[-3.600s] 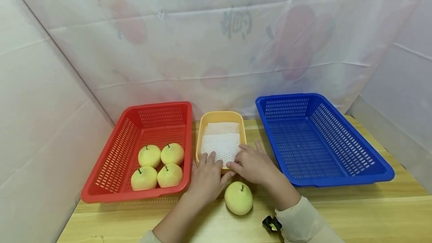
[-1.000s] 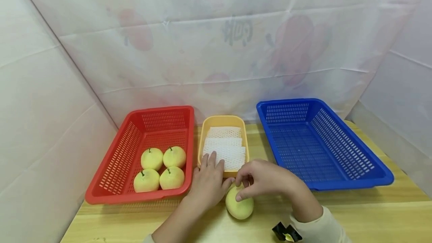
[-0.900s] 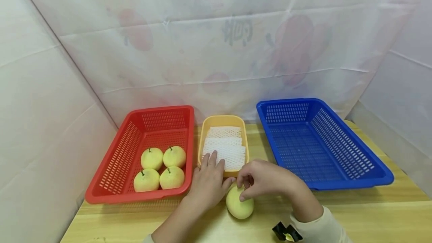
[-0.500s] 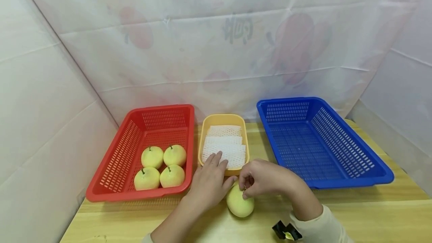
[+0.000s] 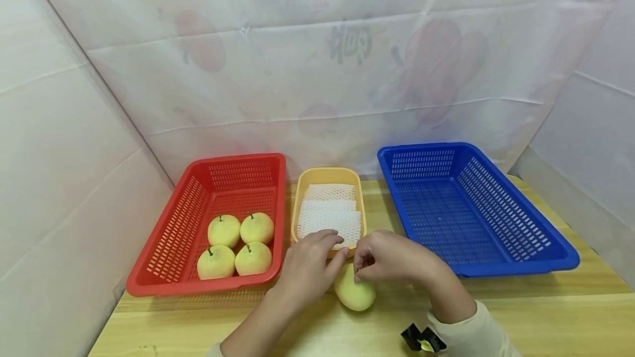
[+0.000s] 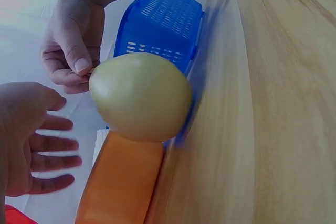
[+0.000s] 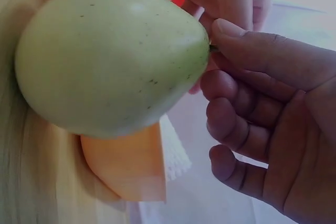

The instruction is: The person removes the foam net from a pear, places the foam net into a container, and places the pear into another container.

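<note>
A pale yellow pear stands on the table before the small yellow tray, tilted slightly. My right hand pinches its short stem between thumb and forefinger; in the right wrist view the other fingers curl loosely beside the fruit. My left hand is held over the tray's near edge, left of the pear, with nothing in its grasp. Its fingers are spread in the left wrist view. White foam net sleeves lie flat and overlapping inside the tray.
A red basket on the left holds several pears. On the right stands a blue basket, its slotted floor bare. A black strap piece sits by the right sleeve. White printed cloth hangs behind the table.
My right hand has come off the foam sleeves to the pear's stem. The pear has shifted a little away from me and tilted. My left hand has lifted off the sleeves.
</note>
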